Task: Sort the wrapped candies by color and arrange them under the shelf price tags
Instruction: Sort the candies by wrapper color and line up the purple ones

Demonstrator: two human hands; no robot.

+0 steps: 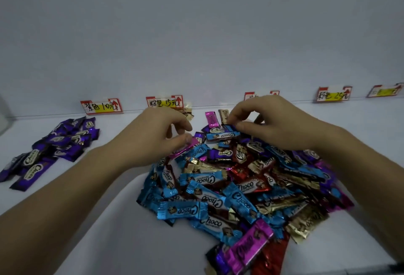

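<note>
A mixed heap of wrapped candies [240, 187] in blue, red, gold, pink and purple covers the white shelf [109, 209]. Sorted purple candies [54, 145] lie under the purple price tag [101, 106]. A few gold candies [187, 113] sit under the brown price tag [165, 102]. My left hand [159, 130] hovers at the heap's far left edge, fingers curled, thumb on the end of a pink candy [182, 149]. My right hand [273, 121] pinches the end of a blue candy [222, 135] between thumb and forefinger at the far side of the heap.
A third price tag [251, 95] is partly hidden behind my right hand. Two more tags [333, 94] [385, 91] stand along the back wall to the right. A lone pink candy [211, 119] and a gold one [224, 114] lie behind the heap.
</note>
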